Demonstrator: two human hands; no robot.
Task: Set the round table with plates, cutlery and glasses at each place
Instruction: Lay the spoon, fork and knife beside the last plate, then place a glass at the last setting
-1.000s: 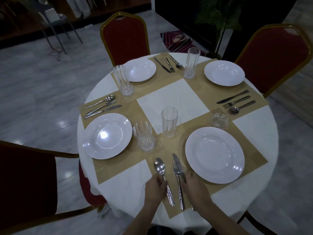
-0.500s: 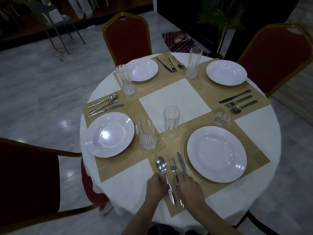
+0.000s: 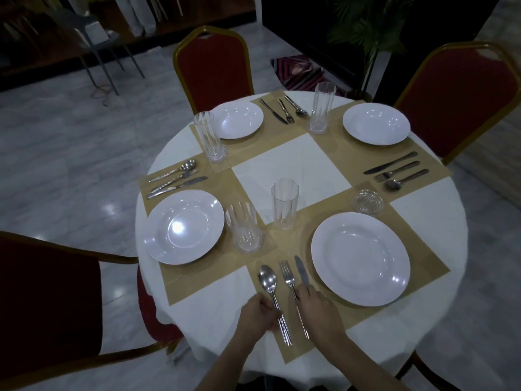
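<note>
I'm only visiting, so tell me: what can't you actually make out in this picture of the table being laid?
- Head view: the handle of the knife is hidden under the right hand.
- Head view: whether the left hand grips the spoon or only touches it; the hand's back hides the contact.
- Head view: the chair at left is cut off by the frame edge.
- Head view: the small glass piece beyond the near plate is too dim to identify.

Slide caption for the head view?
Left hand holds the spoon, right hand touches the knife, beside the near plate on the round table.
</note>
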